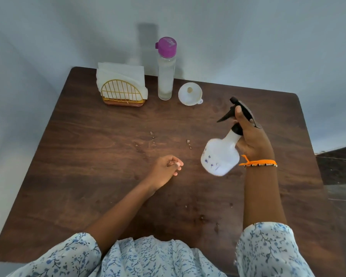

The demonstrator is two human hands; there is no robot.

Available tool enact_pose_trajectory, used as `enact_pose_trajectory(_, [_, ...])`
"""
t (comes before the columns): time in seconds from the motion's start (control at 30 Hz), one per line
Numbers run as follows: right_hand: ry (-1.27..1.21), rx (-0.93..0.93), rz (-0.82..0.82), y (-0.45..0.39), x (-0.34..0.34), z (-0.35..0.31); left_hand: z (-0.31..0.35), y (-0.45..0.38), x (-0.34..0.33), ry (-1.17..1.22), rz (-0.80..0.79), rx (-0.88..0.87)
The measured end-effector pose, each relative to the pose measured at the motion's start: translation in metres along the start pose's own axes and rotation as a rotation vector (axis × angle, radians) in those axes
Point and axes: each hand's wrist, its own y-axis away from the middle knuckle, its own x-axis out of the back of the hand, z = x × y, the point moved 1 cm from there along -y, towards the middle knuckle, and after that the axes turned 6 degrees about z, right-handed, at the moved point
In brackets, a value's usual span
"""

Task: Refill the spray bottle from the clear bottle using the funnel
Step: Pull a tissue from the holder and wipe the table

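Two hands in view — right hand (252, 138) clamped round spray bottle (220, 154) neck, held tilted above table (88, 156); left hand (166, 168) loosely curled, empty. Sprayer head still on, could slip — clear bottle (165, 76) and funnel (190, 93) untouched at back.

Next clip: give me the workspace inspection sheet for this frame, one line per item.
Surface: dark wooden table, small specks mid-top.
Job's things: spray bottle held tilted, black head on; clear bottle upright, purple cap on; funnel beside it, unused.
Clutter: napkin holder at back left.
Grip: right hand holds the spray bottle's neck; left hand loosely curled, holding nothing.
Cables: nothing seen.
Surroundings: pale wall behind.
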Motion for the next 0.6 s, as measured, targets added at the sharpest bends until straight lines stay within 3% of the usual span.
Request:
enact_pose_trajectory(0.4, [-0.068,0.402,-0.073,-0.117,-0.034,-0.042,0.053,-0.057,-0.013,0.08,0.036,-0.043])
enact_pose_trajectory(0.6, [-0.128,0.336,-0.06,-0.157,-0.047,-0.04,0.058,-0.074,-0.007,0.114,0.067,-0.019])
